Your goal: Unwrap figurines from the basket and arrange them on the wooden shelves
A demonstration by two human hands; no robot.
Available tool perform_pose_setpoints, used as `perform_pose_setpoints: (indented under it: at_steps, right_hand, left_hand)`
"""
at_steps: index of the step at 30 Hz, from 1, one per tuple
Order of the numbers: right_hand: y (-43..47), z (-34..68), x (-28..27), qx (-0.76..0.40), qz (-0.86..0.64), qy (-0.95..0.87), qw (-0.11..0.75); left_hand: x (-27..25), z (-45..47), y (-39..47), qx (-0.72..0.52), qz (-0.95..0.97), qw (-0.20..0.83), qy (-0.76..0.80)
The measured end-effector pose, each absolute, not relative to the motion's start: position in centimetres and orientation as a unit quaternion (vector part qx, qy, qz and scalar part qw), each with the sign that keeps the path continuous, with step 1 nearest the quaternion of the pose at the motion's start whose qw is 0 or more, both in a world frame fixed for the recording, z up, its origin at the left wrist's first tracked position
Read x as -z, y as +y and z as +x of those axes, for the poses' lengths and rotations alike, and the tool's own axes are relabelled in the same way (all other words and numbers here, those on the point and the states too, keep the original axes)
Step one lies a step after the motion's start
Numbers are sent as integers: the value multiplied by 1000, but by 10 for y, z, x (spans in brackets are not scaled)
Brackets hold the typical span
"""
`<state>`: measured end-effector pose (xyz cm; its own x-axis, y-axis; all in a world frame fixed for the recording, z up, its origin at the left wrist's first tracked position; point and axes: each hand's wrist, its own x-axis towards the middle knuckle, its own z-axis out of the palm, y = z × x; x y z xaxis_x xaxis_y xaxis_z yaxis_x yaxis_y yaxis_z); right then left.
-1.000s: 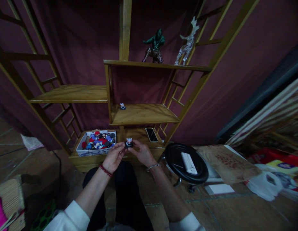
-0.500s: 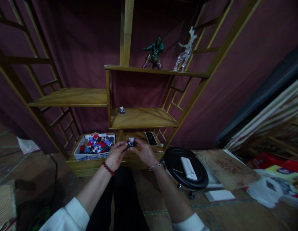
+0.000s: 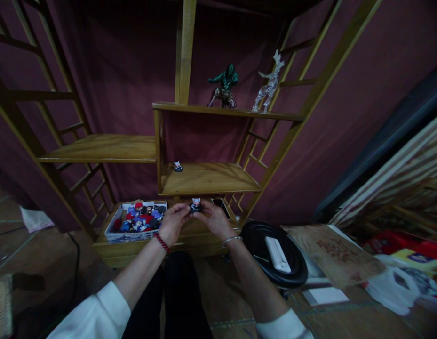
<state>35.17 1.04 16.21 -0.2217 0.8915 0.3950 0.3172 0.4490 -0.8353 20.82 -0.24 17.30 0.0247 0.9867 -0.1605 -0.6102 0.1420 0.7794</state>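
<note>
Between my fingertips is a small figurine (image 3: pixel 195 204) with a white and pink top and a dark round base. My left hand (image 3: pixel 175 221) pinches the base from the left, a red bead bracelet on its wrist. From the other side my right hand (image 3: pixel 215 220) grips it, with a silver bangle at the wrist. A similar little figurine (image 3: pixel 178 166) stands upright at the left end of the middle shelf (image 3: pixel 211 179). Left of my hands, a patterned white box (image 3: pixel 133 235) holds several red, blue and purple figures.
A dark green crouching figure (image 3: pixel 225 85) and a clear deer statue (image 3: pixel 269 84) stand on the upper shelf. A phone (image 3: pixel 221 208) lies behind my right hand. The black round stool (image 3: pixel 253 249) bears a white object (image 3: pixel 277 254); a plastic bag (image 3: pixel 393 287) lies right.
My view has tilted up slightly, so the shelves sit lower in the picture. Both hands still hold the figurine, which has risen a little toward the middle shelf.
</note>
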Motion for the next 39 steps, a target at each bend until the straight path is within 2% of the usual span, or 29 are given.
perform_pose_setpoints:
  at_steps: [10, 16, 22, 29, 39]
  right_hand:
    - [24, 359, -177, -334, -428, -693, 474]
    - [34, 365, -183, -329, -412, -701, 480]
    - [53, 369, -187, -346, -404, -692, 489]
    - [80, 373, -185, -348, -411, -690, 484]
    - [117, 373, -183, -349, -434, -680, 476]
  left_hand:
    - [-179, 214, 13, -580, 361, 615, 394]
    - [-185, 223, 21, -574, 429, 552, 427]
    - [-176, 229, 43, -561, 540, 431, 456]
    - [-183, 228, 57, -511, 670, 236, 484]
    - [-193, 231, 75, -374, 757, 98, 527]
